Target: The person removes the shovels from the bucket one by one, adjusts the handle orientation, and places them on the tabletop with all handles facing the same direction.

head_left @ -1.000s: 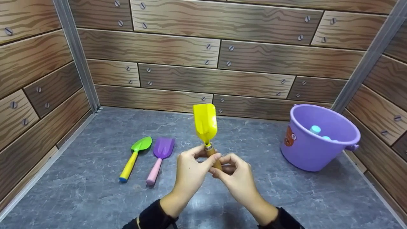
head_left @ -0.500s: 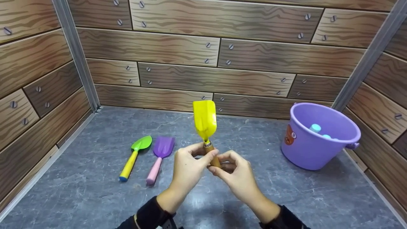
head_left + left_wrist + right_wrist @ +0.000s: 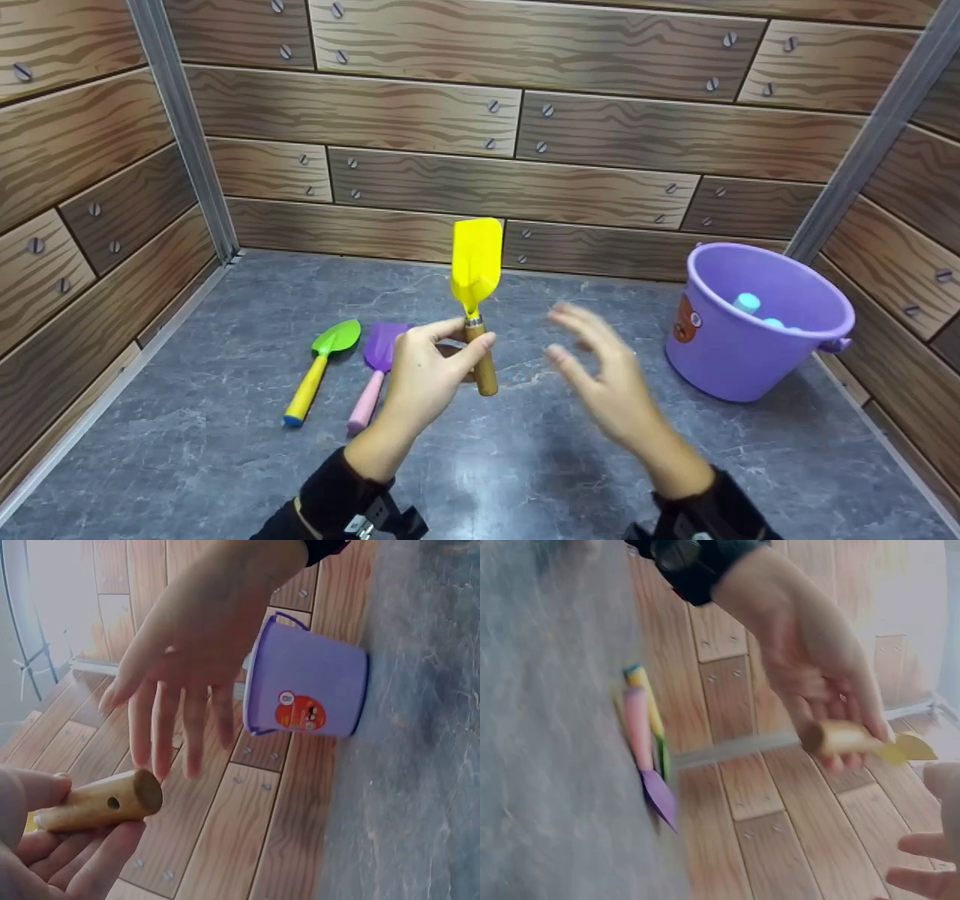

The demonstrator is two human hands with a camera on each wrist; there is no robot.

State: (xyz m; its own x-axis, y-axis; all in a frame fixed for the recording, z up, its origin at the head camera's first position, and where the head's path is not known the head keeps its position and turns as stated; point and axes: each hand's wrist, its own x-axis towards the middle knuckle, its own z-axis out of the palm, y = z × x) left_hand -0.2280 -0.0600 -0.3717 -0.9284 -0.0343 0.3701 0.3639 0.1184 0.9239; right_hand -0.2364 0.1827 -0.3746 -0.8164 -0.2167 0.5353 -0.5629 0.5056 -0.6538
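Observation:
My left hand (image 3: 429, 369) pinches the wooden handle of a toy shovel (image 3: 477, 262) between thumb and fingers. Its yellow blade points up, and the shovel is held above the floor. In the left wrist view the handle's round end (image 3: 148, 792) and a small hole in its side face the camera. To the right of the shovel, apart from it, my right hand (image 3: 611, 382) is in the air with fingers spread and nothing in them. Left of my left hand lie a green trowel (image 3: 322, 360) with a yellow handle and a purple shovel (image 3: 367, 401) with a pink handle, its blade partly covered by that hand.
A purple bucket (image 3: 735, 367) stands at the right, with light-blue pieces (image 3: 746, 303) inside. Wood-patterned walls (image 3: 420, 120) enclose the grey marbled surface (image 3: 247, 300) at the back and both sides.
My right hand has let go of the handle's lower end and moved right, its fingers spreading. My left hand has shifted slightly left and up with the yellow shovel.

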